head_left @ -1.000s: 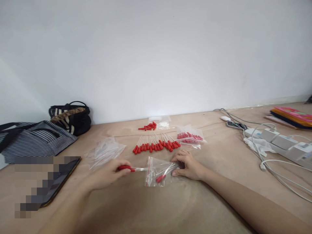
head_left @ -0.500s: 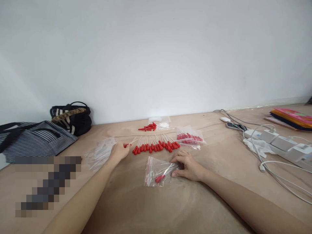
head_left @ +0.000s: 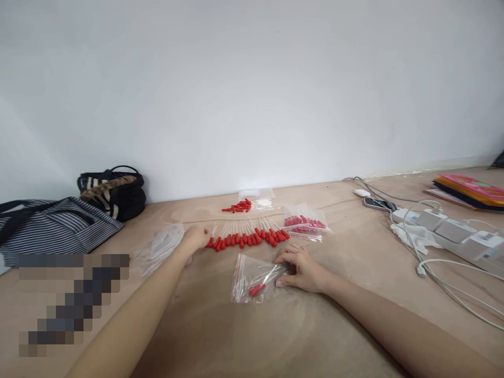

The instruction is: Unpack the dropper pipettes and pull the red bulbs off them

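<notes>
Tabletop (head_left: 220, 336) brown; pale wall (head_left: 252, 105) behind; hands (head_left: 301, 266) near red-bulbed droppers (head_left: 249, 240).

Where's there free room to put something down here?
There's bare table between the two forearms, on the near side of the closest zip bag, and between the right hand and the white cables. It's crowded around the red-ended sticks and the white plugs.

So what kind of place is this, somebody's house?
Maybe a work table in a home or small workroom; I can't tell which. Red-ended sticks lie in a row by a clear bag, and a striped bag and white plugs sit nearby.
</notes>
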`<action>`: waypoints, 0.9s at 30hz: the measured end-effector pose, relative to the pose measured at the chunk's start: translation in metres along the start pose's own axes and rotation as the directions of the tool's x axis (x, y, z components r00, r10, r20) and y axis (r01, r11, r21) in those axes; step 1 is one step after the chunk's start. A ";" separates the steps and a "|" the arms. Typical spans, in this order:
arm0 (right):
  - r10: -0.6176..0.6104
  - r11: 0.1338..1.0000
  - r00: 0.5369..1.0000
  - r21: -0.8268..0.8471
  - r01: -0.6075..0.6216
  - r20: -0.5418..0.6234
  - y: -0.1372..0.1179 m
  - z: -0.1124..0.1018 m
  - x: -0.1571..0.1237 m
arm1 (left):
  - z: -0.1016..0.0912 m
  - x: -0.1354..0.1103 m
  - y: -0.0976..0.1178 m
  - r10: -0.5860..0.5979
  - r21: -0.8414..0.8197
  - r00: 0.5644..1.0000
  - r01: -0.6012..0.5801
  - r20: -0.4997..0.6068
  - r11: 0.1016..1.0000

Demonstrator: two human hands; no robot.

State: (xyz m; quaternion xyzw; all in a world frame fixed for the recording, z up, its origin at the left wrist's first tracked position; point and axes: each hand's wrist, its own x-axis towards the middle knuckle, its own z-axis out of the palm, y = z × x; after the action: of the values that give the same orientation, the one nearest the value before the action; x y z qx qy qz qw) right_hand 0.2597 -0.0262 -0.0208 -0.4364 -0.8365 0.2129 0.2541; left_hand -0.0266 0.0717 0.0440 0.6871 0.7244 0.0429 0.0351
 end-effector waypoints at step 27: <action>-0.044 0.999 0.999 0.002 0.044 -0.021 0.001 0.000 0.000 | 0.020 0.011 -0.003 0.007 0.028 0.999 -0.005 -0.046 1.000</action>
State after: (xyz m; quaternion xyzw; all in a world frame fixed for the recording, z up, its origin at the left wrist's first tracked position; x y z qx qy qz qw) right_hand 0.2603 -0.0256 -0.0219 -0.4199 -0.8429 0.2037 0.2678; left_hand -0.0280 0.0832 0.0242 0.6886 0.7235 0.0487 0.0089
